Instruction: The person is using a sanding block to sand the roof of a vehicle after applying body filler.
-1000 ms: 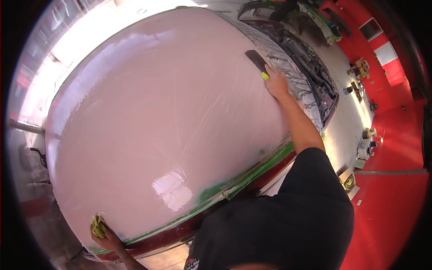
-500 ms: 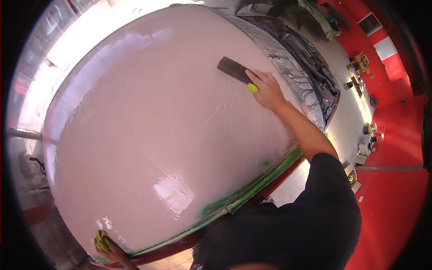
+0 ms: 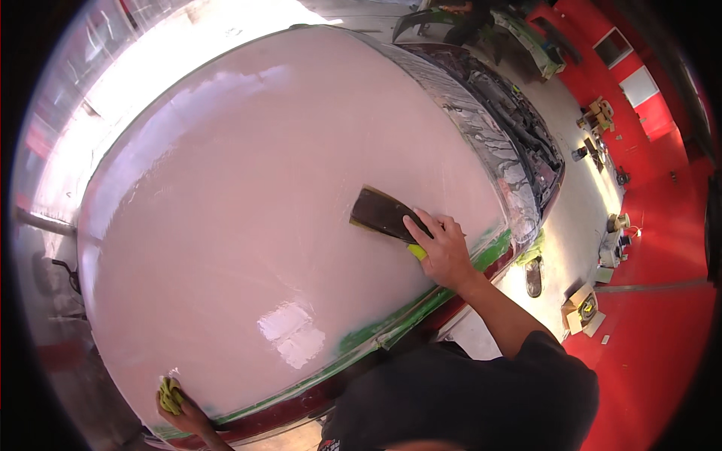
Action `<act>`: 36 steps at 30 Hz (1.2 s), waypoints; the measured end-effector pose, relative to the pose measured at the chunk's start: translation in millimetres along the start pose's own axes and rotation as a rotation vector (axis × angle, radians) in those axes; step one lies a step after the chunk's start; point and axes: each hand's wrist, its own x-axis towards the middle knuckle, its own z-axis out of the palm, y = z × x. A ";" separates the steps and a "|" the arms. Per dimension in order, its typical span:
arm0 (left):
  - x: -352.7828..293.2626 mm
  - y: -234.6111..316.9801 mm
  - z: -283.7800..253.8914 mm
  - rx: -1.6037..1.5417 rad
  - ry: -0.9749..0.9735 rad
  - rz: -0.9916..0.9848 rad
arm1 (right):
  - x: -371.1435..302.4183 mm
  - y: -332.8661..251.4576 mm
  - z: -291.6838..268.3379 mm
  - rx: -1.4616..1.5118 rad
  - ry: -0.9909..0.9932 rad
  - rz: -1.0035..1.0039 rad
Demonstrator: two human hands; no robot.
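A wet car roof (image 3: 256,195) coated in dull pink spreads before me, with green and dark red bands along its near edge. On its right part, my right hand (image 3: 445,252) grips one end of a long, dark sanding block (image 3: 385,214), held close to the surface. A bright yellow-green piece (image 3: 417,252) shows under my thumb side; what it is I cannot make out. At the near left corner of the roof, my left hand (image 3: 186,417) is closed round a crumpled yellow-green cloth (image 3: 171,396).
Beyond the roof on the right lie a streaky covered windshield (image 3: 481,124) and an exposed engine bay (image 3: 519,113). An opened cardboard box (image 3: 580,310) stands on the floor near a red wall (image 3: 647,361). Car parts (image 3: 530,45) stand at the far right.
My right hand has drawn the sanding block toward me, from the far right of the roof nearer to the green edge. My left hand and cloth stay nearly in place.
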 end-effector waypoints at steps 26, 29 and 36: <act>-0.5 9.4 4.2 -0.086 -0.006 -0.102 | -2.4 24.9 -10.7 0.040 -0.082 -0.170; -2.2 -5.7 3.9 -0.125 0.001 -0.076 | 81.5 69.4 17.2 0.040 -0.004 -0.155; -4.1 2.5 4.9 -0.086 -0.002 -0.030 | 251.5 126.5 73.3 -0.162 -0.034 0.311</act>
